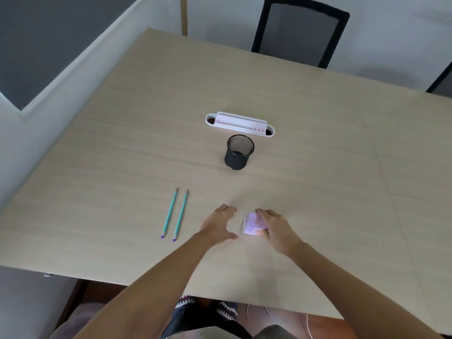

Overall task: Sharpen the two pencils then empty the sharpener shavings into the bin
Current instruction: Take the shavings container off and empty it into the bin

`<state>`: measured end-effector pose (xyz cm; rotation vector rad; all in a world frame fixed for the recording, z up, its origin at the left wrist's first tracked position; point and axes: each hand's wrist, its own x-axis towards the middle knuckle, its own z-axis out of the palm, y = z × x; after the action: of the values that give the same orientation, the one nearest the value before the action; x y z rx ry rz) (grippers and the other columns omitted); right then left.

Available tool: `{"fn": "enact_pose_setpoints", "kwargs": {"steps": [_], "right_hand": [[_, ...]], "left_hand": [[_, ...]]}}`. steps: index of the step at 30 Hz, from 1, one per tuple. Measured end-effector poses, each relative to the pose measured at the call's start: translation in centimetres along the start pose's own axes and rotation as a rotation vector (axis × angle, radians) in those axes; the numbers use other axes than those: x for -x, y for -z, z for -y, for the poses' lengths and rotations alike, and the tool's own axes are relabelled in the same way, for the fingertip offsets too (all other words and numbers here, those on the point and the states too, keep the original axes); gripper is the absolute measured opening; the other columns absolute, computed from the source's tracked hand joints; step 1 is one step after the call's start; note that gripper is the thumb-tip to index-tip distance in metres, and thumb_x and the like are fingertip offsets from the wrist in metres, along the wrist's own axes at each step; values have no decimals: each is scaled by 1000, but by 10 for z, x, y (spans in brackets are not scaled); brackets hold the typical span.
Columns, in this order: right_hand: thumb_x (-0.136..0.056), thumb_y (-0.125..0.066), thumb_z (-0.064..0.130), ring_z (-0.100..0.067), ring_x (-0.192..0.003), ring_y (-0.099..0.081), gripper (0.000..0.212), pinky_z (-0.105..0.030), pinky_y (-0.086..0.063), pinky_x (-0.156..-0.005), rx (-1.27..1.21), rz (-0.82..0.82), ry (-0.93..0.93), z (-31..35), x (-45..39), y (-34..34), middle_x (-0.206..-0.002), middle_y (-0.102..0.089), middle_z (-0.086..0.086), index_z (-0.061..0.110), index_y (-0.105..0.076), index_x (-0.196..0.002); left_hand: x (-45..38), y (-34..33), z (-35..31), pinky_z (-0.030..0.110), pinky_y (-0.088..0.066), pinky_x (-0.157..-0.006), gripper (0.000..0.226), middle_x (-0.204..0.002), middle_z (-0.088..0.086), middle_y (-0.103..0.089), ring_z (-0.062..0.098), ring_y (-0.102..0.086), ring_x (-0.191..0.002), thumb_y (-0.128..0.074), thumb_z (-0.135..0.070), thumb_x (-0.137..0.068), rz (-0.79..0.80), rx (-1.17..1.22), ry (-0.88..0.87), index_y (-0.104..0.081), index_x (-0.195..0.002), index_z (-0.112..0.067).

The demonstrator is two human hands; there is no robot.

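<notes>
Two teal pencils with purple ends lie side by side on the wooden table (318,192), the left pencil (169,213) and the right pencil (181,215), tips pointing away from me. A pale purple sharpener (252,223) rests on the table to their right. My right hand (276,228) closes around the sharpener from the right, fingers over its top and thumb at its near edge. Just left of the sharpener, apart from it, hovers my left hand (217,225), open with fingers spread. A black mesh bin (239,152) stands upright farther back.
A white desk organiser (239,124) with pink marks lies behind the bin. A black mesh chair (300,30) stands at the table's far edge, another chair part (442,81) at the right. A wall panel runs along the left. The table's near edge is by my lap.
</notes>
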<state>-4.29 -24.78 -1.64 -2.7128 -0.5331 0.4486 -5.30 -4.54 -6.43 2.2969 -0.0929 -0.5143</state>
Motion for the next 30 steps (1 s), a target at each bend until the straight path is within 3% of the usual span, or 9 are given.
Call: {"fn": "enact_pose_setpoints", "kwargs": {"steps": [2,6,10,17,25,30], "right_hand": [[-78,-64,7,-38,-93,-61,49,-38,-52,-80,13,0,-6,1,-1,0,-113,-61,-18,6,-51,-126],[-77,-66,9,-38,-90,-62,47,-36,-51,-75,12,-4,-28,2,-1,0,-109,-62,-18,7,-53,-122],[-78,-67,13,-39,-90,-61,48,-37,-51,-76,28,9,-25,2,-2,0,-111,-61,-18,7,-52,-123],[-80,-64,9,-39,-91,-60,49,-39,-51,-78,34,14,-26,3,1,2,-114,-59,-18,7,-50,-126],[-79,-64,8,-38,-93,-61,50,-37,-51,-80,27,25,-28,7,1,4,-115,-59,-18,5,-49,-127],[-81,-63,7,-37,-95,-59,49,-32,-46,-80,2,34,-43,5,2,1,-115,-58,-17,6,-48,-128]], "left_hand": [[-8,-15,-5,21,-42,-85,79,-118,2,-56,18,-58,-103,-91,-23,-60,20,28,-36,-53,-129,-14],[-18,-29,-10,28,-45,-77,53,-100,3,-65,23,-59,-92,-86,-22,-63,-58,101,-72,-64,-111,-17],[-21,-33,-7,30,-47,-73,43,-92,3,-68,23,-59,-84,-85,-17,-65,-78,171,-124,-66,-103,-13],[-14,-17,12,17,-45,-69,42,-87,-2,-65,17,-59,-78,-86,-8,-64,-82,222,-139,-66,-100,-12],[0,1,33,24,-49,-72,46,-86,2,-66,17,-59,-79,-86,-1,-62,-140,255,-79,-66,-103,-11],[14,12,39,12,-46,-66,47,-86,0,-67,14,-60,-76,-86,-2,-62,-196,242,-56,-67,-104,-11]]}}
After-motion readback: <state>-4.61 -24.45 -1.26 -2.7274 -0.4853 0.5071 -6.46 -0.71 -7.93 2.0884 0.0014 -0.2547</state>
